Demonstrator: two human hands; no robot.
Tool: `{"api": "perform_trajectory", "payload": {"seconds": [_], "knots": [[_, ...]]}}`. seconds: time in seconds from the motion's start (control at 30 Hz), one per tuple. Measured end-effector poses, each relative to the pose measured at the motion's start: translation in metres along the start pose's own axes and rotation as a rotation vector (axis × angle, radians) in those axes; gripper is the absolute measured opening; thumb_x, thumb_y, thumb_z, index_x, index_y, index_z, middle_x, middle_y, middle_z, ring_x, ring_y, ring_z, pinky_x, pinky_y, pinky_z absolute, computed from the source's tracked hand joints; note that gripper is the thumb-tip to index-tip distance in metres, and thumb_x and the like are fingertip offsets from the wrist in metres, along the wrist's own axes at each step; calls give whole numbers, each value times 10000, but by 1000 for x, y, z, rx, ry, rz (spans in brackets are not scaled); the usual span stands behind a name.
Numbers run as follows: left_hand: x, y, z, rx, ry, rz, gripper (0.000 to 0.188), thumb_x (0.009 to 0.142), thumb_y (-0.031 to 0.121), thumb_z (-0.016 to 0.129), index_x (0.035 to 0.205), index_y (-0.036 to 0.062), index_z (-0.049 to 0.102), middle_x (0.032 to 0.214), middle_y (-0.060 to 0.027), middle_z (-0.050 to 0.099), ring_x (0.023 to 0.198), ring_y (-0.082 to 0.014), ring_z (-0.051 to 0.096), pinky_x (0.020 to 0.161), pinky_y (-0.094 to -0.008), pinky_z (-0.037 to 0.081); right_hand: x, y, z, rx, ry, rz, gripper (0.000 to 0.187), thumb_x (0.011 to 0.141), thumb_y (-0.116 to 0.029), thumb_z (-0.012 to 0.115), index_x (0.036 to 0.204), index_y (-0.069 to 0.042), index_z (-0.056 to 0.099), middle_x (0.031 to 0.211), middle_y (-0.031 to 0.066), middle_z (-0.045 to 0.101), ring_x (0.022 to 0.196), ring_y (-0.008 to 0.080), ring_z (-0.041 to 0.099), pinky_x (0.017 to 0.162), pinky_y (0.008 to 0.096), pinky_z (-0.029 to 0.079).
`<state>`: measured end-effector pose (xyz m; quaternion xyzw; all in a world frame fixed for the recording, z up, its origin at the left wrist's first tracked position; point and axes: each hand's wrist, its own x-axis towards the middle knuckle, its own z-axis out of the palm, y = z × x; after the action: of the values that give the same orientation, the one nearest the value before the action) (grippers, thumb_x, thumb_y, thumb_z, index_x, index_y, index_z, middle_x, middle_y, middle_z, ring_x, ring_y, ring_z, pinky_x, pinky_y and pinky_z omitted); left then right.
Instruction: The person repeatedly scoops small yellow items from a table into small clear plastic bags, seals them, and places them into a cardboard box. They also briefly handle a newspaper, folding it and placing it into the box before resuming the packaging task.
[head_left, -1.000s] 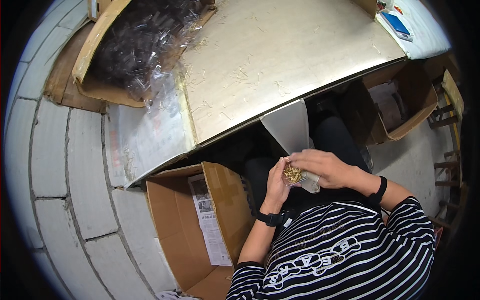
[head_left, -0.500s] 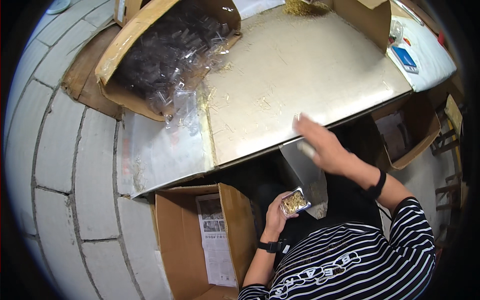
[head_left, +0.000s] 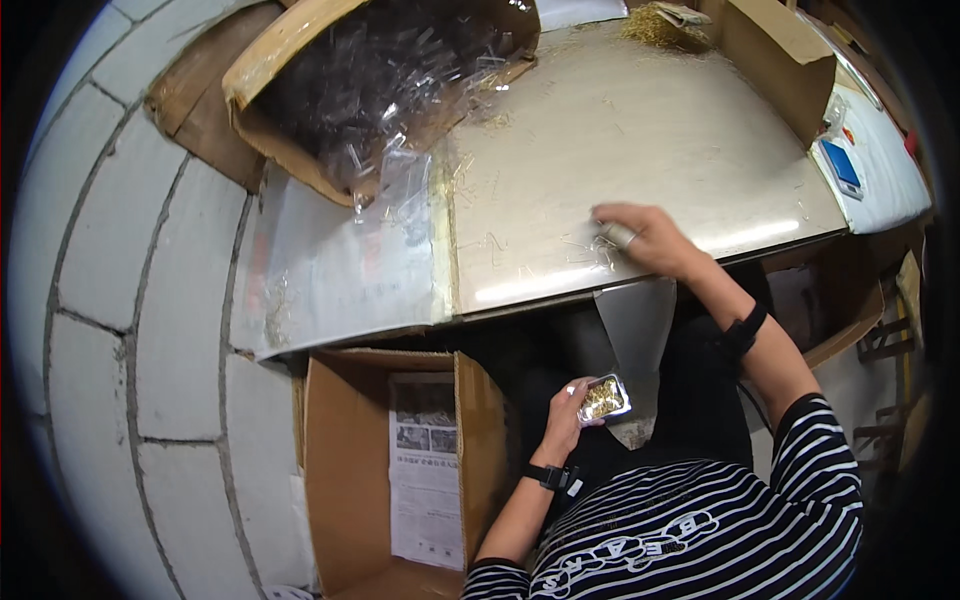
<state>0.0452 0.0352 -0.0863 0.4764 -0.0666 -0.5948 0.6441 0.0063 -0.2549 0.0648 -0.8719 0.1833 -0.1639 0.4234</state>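
Note:
Low in front of my body, my left hand (head_left: pixel 568 412) grips a small clear plastic box (head_left: pixel 625 408) from its left side. Thin gold-coloured metal pins (head_left: pixel 602 398) fill the box. My right hand (head_left: pixel 645 238) is low over the table near its front edge, palm down. Its fingers are bent and reach left, with a gap between them and the thumb, which has a pale covering. A few loose pins (head_left: pixel 597 252) lie on the tabletop just under and beside these fingers. Whether any pin touches the fingers I cannot make out.
A cardboard box of clear plastic cases (head_left: pixel 400 90) lies tipped at the table's far left. More gold pins (head_left: pixel 660 28) are heaped at the back. A blue scale (head_left: pixel 840 165) sits at right. Below the table stands an open carton (head_left: pixel 345 450) holding newspaper; a grey metal chute (head_left: pixel 640 325) slopes toward me.
My right hand has come from past the table's front edge onto the tabletop, its fingers now bent. My left hand still holds the plastic box. The whole view has shifted a little.

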Motion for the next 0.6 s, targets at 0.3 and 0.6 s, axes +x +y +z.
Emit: {"api": "perform_trajectory", "payload": {"seconds": [0.3,0.6], "knots": [[50,-29,43,-71,8,-136,416,1003,372,397,1184,22,529,1023,-91,637,788,-190,673,564,-331,583,-27,-13,44,-535,45,-349,465,819,-108,582,1279,-73,520,1393,98,462,1334,283,378,1099,417,318],[49,-21,58,-143,-52,-160,346,992,246,320,1137,7,524,928,-103,661,737,-199,684,506,-282,583,-166,-17,18,-172,-72,-261,448,673,-2,643,1119,-24,598,1179,141,606,1137,302,567,933,377,495]]}}
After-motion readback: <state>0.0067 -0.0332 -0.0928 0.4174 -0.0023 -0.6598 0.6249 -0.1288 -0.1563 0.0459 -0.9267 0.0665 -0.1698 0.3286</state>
